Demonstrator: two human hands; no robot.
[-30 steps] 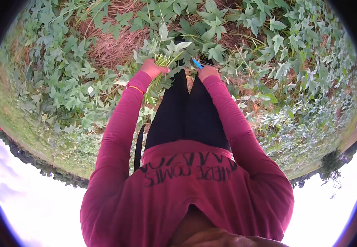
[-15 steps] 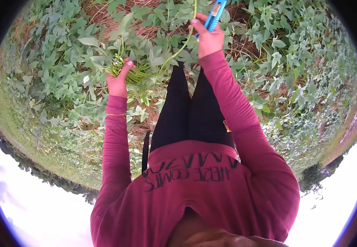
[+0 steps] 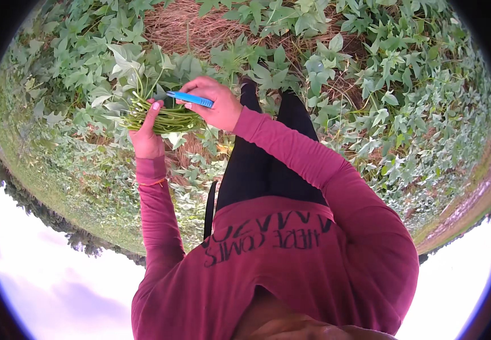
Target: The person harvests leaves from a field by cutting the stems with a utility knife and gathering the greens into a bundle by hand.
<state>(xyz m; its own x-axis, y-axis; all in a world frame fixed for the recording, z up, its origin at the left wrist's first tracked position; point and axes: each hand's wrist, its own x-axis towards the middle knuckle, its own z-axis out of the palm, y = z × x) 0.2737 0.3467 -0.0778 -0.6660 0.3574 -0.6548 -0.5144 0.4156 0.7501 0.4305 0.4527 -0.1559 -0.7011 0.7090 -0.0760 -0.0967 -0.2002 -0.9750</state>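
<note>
A coiled bundle of green vine stems [image 3: 172, 119] with leaves at its far end is gripped in my left hand [image 3: 148, 136], the thumb pressed over the stems. My right hand [image 3: 218, 103] holds a blue utility knife [image 3: 190, 98] and has come up against the right side of the bundle. The knife points left, across the top of the stems, toward my left thumb. Whether the right fingers also pinch a stem is hidden. Pale leaves [image 3: 125, 59] stick up beyond the cut stem ends.
Leafy green vines [image 3: 381, 73] cover the ground all around. Dry brown straw [image 3: 191, 28] shows between them ahead of me. My legs in black trousers [image 3: 268, 153] stand among the vines. A strap [image 3: 210, 209] hangs at my left side.
My right hand has come left and nearer from the far right, bringing the knife and the long vine to the bundle. My left hand has moved slightly nearer with the bundle.
</note>
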